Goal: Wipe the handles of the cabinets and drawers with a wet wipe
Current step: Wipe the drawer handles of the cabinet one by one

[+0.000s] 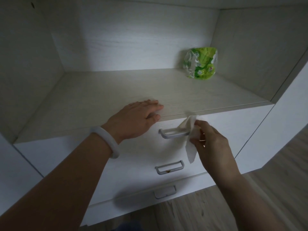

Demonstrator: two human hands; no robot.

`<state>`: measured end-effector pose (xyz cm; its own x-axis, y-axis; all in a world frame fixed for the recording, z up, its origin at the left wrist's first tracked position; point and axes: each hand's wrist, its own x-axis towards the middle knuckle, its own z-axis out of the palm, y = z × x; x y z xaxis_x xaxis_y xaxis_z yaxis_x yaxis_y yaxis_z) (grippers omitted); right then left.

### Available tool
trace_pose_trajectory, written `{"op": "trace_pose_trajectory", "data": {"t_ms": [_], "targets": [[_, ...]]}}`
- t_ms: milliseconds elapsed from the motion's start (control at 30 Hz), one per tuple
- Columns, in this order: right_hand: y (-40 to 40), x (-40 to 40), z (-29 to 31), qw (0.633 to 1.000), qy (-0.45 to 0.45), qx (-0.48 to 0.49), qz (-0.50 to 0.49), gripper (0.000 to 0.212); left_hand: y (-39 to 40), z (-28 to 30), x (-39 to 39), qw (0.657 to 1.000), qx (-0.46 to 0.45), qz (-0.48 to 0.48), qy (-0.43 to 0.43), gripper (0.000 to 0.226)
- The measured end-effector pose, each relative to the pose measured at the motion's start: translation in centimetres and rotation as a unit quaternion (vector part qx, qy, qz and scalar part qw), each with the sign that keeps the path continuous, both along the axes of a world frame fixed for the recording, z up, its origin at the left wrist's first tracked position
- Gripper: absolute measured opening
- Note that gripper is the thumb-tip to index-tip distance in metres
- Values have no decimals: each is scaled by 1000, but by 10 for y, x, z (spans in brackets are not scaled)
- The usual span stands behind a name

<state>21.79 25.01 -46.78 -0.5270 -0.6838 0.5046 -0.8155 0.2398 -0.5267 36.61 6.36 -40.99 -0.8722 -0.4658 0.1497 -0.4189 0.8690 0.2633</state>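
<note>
The right hand is pinching a wet wipe draped over the right end of the top drawer handle, whose bar is running leftward toward the flat, empty left hand resting on the shelf edge

Thin white wet wipe: crumpled, draped over right end of top handle, lower corner hanging loose | Top silver metal bar handle: on upper white drawer front, right end covered | Middle silver handle: brown spot on lower bar | Bottom silver handle: in shadow, partly visible.
</note>
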Motion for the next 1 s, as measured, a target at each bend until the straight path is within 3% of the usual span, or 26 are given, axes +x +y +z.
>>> {"op": "trace_pose_trajectory", "data": {"t_ms": [100, 333, 500, 733, 900, 1000], "targets": [[-5, -7, -1, 993, 107, -34, -35, 29, 1, 1, 1, 1000, 5, 2, -2, 47], [-12, -21, 6, 970, 237, -34, -33, 27, -1, 0, 0, 1000, 2, -1, 3, 47], [-10, -29, 12, 985, 156, -21, 67, 20, 0, 1, 1, 1000, -2, -3, 6, 47], [-8, -20, -1, 990, 132, -20, 50, 30, 1, 2, 1, 1000, 0, 0, 3, 47], [-12, -15, 0, 994, 93, -49, 43, 5, 1, 2, 0, 1000, 6, 6, 6, 47], [-14, -11, 1, 993, 107, -49, 28, 3, 2, 3, -1, 1000, 1, 4, 8, 47]]}}
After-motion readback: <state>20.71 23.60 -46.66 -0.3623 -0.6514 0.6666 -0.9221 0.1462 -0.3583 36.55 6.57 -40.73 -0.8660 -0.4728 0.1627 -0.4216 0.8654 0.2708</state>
